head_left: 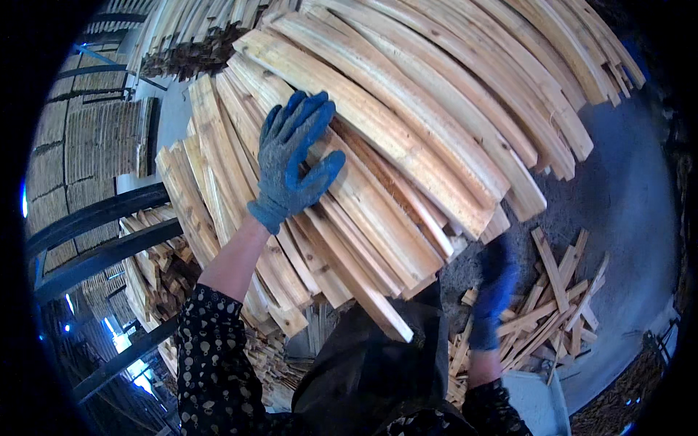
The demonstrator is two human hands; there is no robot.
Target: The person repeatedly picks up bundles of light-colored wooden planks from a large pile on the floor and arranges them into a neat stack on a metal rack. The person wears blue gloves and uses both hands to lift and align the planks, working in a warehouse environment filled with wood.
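Observation:
A broad stack of pale wooden slats (396,127) lies in front of me, their near ends uneven. My left hand (292,160), in a grey and blue work glove, rests palm down on top of the slats with its fingers stretched out. One narrow slat (363,291) juts out toward my body past the others. My right hand (494,291), also in a blue glove, hangs beside the stack's right end near the protruding slat tips. It is smeared by motion and its fingers are partly hidden, so I cannot see whether it grips anything.
Loose slats (556,309) lie in a jumbled heap on the grey floor (618,167) at right. Dark metal bars (109,218) stick out at left. Further wood stacks (94,138) stand at far left. Another slat bundle (193,40) sits at the back.

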